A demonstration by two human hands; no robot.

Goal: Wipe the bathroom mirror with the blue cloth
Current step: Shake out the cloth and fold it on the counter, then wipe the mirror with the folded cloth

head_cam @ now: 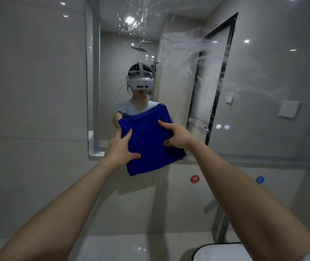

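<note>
A folded blue cloth (pixel 148 142) is held up in front of the lower edge of the bathroom mirror (pixel 254 76). My left hand (pixel 121 149) grips its left side, thumb on the front. My right hand (pixel 178 135) grips its right side, thumb and index finger spread on the fabric. The mirror glass carries white streaks at the upper right and water drops near the top. I cannot tell whether the cloth touches the glass.
Grey tiled wall surrounds the mirror. Two lit touch icons (pixel 222 126) glow on the glass. A red sticker (pixel 195 178) and a blue sticker (pixel 260 179) sit on the wall below. A white basin rim (pixel 216 247) shows at the bottom right.
</note>
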